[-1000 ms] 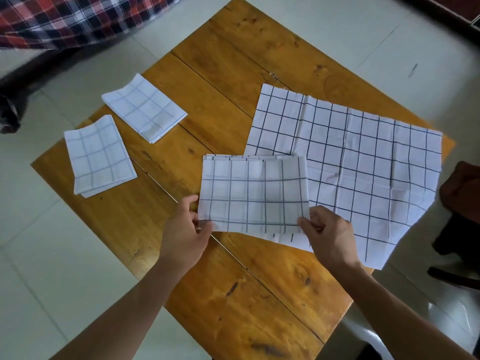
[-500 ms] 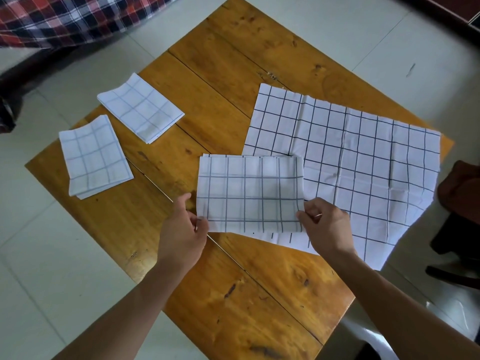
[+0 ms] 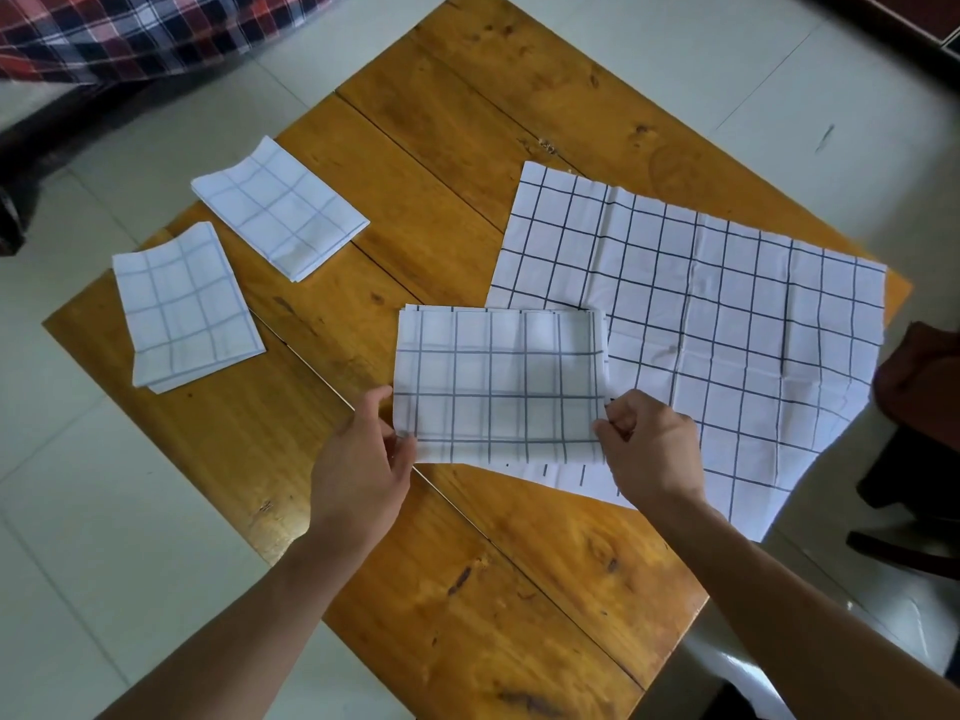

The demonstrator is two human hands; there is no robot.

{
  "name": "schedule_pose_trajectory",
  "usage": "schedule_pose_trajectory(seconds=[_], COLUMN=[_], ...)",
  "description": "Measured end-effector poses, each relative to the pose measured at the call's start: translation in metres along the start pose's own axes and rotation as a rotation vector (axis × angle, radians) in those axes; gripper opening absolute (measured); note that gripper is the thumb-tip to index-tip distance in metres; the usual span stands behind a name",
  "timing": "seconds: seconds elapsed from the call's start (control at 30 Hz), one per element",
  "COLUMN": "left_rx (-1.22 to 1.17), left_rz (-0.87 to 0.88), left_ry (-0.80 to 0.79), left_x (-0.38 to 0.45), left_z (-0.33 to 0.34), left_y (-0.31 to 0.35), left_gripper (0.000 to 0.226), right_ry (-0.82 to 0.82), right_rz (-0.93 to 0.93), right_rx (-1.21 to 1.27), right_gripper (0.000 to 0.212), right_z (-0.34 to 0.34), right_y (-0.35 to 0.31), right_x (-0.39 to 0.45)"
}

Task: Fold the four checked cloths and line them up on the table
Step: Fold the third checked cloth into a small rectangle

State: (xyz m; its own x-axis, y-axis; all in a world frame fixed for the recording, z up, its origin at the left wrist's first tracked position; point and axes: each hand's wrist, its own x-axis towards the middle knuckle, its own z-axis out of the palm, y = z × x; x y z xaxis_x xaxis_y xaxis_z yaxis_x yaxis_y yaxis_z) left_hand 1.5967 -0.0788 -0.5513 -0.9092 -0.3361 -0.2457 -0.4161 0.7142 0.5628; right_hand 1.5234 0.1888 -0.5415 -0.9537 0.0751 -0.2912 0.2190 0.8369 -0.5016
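While the half-folded checked cloth [image 3: 498,384] lies near the middle of the wooden table [image 3: 452,142], both hands grip its near edge. At that cloth's near left corner, the left hand [image 3: 363,467] pinches the layers between thumb and fingers. At its near right corner, the right hand [image 3: 652,452] pinches the edge with curled fingers. Directly to the right of the half-folded cloth, and partly beneath it, the unfolded checked cloth [image 3: 727,324] lies spread flat, its far right corner hanging over the table edge. Well to the left of the half-folded cloth, two smaller folded checked cloths lie apart from each other: the nearer folded cloth [image 3: 184,309] by the table's left corner, and the farther folded cloth [image 3: 280,207] just beyond it.
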Motion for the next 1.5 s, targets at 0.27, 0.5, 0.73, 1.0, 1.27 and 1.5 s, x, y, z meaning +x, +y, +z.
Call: schedule_pose_trajectory(seconds=[0.27,0.5,0.73,1.0,1.27,1.5], left_rx=[0.049,0.288,0.374,0.492,0.479,0.336], left_rz=[0.038,0.338,0.398,0.352,0.547,0.585], left_ry=[0.038,0.103,0.083,0.067,0.007,-0.073], left_x=[0.001,0.0,0.005,0.009,0.013,-0.001], left_z=[0.004,0.003,0.004,0.007,0.013,0.041], left_y=[-0.003,-0.007,-0.007,0.006,0.02,0.036], left_gripper=[0.041,0.031,0.028,0.042,0.029,0.022], right_ry=[-0.003,0.036,-0.122,-0.383,-0.3,-0.287], right_rz=[-0.005,-0.162,-0.558,-0.596,-0.558,-0.549], right_rx=[0.009,-0.155,-0.356,-0.318,-0.539,-0.569], right_gripper=[0.01,0.037,0.049,0.08,0.073,0.071], right_z=[-0.001,-0.003,0.013,0.029,0.033,0.037], right_y=[-0.001,-0.002,-0.013,-0.016,0.004,0.006], right_x=[0.003,0.002,-0.001,0.0,-0.006,-0.007])
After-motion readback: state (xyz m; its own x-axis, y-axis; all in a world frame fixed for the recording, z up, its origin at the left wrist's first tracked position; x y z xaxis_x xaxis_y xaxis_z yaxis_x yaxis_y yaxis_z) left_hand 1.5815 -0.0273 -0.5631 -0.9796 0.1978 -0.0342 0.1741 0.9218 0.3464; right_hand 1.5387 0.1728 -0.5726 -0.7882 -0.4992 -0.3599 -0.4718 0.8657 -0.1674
